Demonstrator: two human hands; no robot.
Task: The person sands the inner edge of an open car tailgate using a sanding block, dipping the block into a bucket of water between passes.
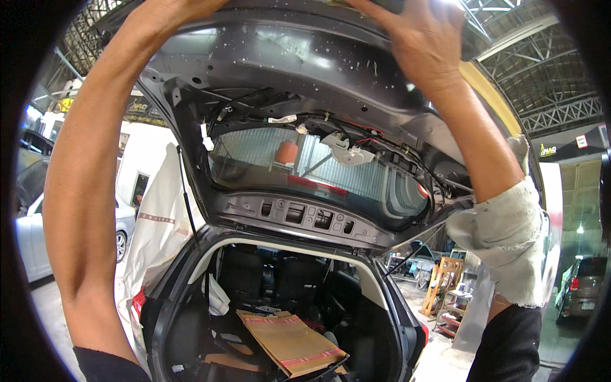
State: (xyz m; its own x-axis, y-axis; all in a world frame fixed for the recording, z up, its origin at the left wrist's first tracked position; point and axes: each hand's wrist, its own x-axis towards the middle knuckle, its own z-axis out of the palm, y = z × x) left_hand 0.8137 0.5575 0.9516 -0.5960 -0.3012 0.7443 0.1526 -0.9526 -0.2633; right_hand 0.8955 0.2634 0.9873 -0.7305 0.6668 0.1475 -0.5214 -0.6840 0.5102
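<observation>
Standing raised over the open boot (375, 331), the dark tailgate (273, 51) has its inner side bare: wiring, white connectors (207, 137) and a silvery mechanism (350, 151) show around the rear window (254, 159). To my eye the work is partway: the gate is up and uncovered, while fitting a trim and shutting it look left undone. The right hand (423, 41) lies against the gate's upper edge, its grip partly spread; its fingertips are cut off, so I cannot tell whether they pinch anything. The left forearm (89, 172) reaches past the top of view, hiding that hand's grip. Inside the boot, flattened cardboard (293, 344) with red-striped tape lies slanted behind dark seats (242, 270), a pale sheet (218, 298) near it. Beyond, at right, a rack (453, 312) carries small items too indistinct to name.
</observation>
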